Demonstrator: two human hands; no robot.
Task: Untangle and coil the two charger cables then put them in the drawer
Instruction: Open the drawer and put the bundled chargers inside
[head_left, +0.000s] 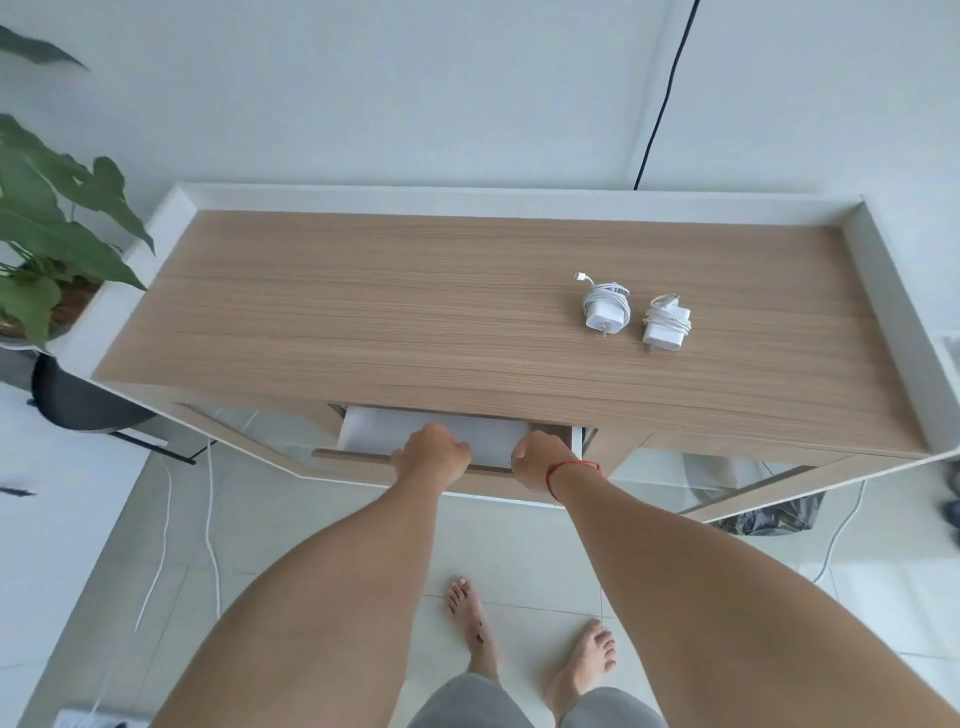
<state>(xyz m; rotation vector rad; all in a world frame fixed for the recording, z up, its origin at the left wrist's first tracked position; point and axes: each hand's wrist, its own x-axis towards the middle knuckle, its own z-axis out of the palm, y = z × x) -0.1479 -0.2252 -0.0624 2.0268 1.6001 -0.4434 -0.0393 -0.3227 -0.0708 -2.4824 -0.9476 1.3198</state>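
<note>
a light wood-grain table (415, 312) with a raised white rim stands against a pale wall. under its front edge a shallow wood-fronted drawer (363, 465) with a white inside stands partly pulled out. the left hand (431, 457) and the right hand (537, 460) sit side by side on the drawer's front panel, each with its fingers curled over the top edge and gripping it. a thin red string bracelet (571, 469) circles the right wrist.

both chargers lie on the table top in its right half, well back from the drawer. the first charger (607, 307) is a white brick with its white cable wound round it, one connector end sticking out toward the wall. the second charger (667, 325), a like white brick bound in its coiled cable, lies just beside it to the right, apart from it.

a green broad-leaved plant (52, 223) stands at the table's left end. a thin black cord (665, 98) runs down the wall. bare feet (584, 660) stand on the pale tiled floor (519, 561).
</note>
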